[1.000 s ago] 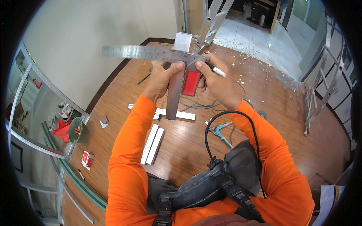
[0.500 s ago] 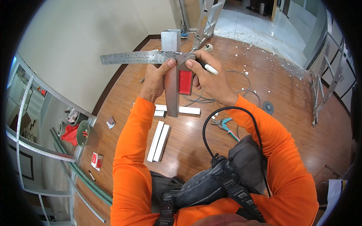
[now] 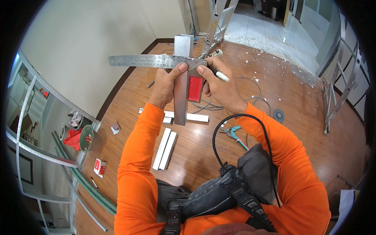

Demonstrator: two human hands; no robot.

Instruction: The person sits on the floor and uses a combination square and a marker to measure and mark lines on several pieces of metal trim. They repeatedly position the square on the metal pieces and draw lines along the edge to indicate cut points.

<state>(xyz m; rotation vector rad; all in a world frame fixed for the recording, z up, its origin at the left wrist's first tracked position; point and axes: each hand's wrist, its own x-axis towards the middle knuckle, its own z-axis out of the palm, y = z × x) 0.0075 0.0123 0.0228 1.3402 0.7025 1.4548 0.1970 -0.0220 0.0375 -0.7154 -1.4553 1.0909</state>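
Observation:
A square metal tube [image 3: 183, 46] is held up before me, its far end pointing away. Across it lies a try square with a steel ruler blade [image 3: 145, 60] reaching left and a red-inset handle [image 3: 195, 89] along the tube's right side. My left hand [image 3: 164, 87] is closed around the tube, its thumb pressing the blade's handle end. My right hand [image 3: 225, 86] grips the square's corner with its thumb on top. A white-and-black marker [image 3: 222, 76] is also tucked between its fingers. The undersides of both grips are hidden.
On the wooden floor lie white-edged metal profiles [image 3: 164, 149], teal-handled pliers [image 3: 235, 136], a grinding disc [image 3: 278, 115] and a loose cable [image 3: 254, 94]. Ladders [image 3: 216, 29] stand ahead and at right. A green bucket [image 3: 89, 138], red-white box [image 3: 100, 167] and long green profiles [image 3: 92, 188] are at left.
The tube and try square have shifted slightly right and downward in view, together with both hands. The grip on them looks the same.

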